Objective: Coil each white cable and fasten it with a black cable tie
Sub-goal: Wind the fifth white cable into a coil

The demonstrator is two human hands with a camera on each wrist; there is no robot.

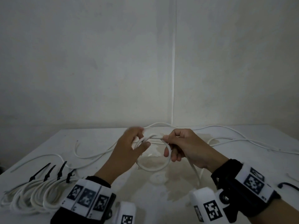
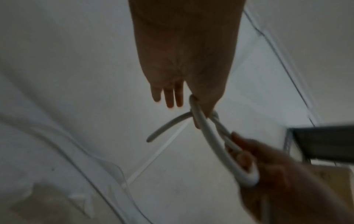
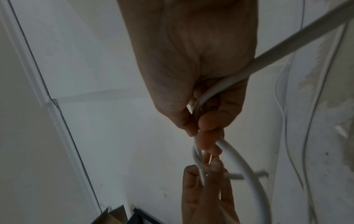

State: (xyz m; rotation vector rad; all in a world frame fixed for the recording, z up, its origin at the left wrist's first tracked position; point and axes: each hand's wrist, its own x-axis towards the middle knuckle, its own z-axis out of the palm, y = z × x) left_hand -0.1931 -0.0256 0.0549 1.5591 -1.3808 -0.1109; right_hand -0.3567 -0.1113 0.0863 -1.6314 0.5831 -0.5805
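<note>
Both hands meet above the middle of the surface (image 1: 242,159), working one white cable (image 1: 155,169) into a loop. The right hand (image 1: 182,147) has its fingers curled round the cable and pinches the loop's crossing at its top, at about 12 o'clock of the loop; the right wrist view shows the cable (image 3: 287,44) running through the palm and out between thumb and fingertips (image 3: 208,121). The left hand (image 1: 129,147) sits at 9 o'clock of the loop, with the strand nipped between thumb and forefinger while the other fingers (image 2: 173,97) stretch out straight, as the left wrist view shows. In that view the free end of the cable (image 2: 166,125) sticks out past the left hand. The loop hangs between the hands, its lower arc at 6 o'clock close to the surface; whether it touches cannot be told.

More loose white cables (image 1: 234,139) trail over the surface from 12 to 3 o'clock of the hands and also off toward 9 o'clock. At 8 o'clock, near the front edge, lie four finished coils (image 1: 32,196) side by side, each bound with a black cable tie (image 1: 48,172) whose tail points up. Another black tie (image 1: 289,185) lies alone at 4 o'clock, by the right wrist.
</note>
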